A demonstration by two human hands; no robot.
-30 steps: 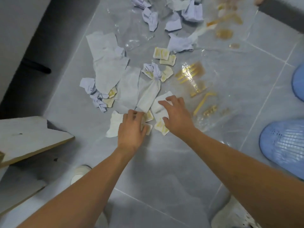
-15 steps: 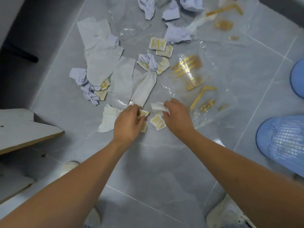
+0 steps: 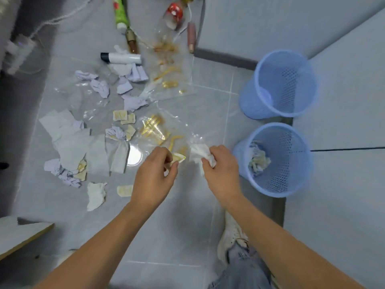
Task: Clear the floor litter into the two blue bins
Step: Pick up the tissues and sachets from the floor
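Above the grey tiled floor (image 3: 183,226), both hands are lifted with litter in them. The left hand (image 3: 153,176) pinches a small cream-and-yellow card scrap (image 3: 178,158) between thumb and curled fingers; the right hand (image 3: 220,170), just to its right and apart from it, grips a crumpled white tissue (image 3: 200,152) that sticks out to the left of its fingers. Right of the right hand stands the near blue bin (image 3: 275,159), a mesh basket with crumpled paper already in its bottom; the far blue bin (image 3: 281,83) stands just beyond it, by the wall.

Most of the litter lies left and far of the hands: a clear plastic sheet with gold print (image 3: 154,128) under and beyond them, pale grey paper sheets (image 3: 70,138) to the left, lilac paper wads (image 3: 100,87) farther off, more card scraps (image 3: 120,115) between. Near the left forearm lie a torn white paper piece (image 3: 95,196) and another card scrap (image 3: 124,190). A white shoe (image 3: 231,236) shows under the right forearm.
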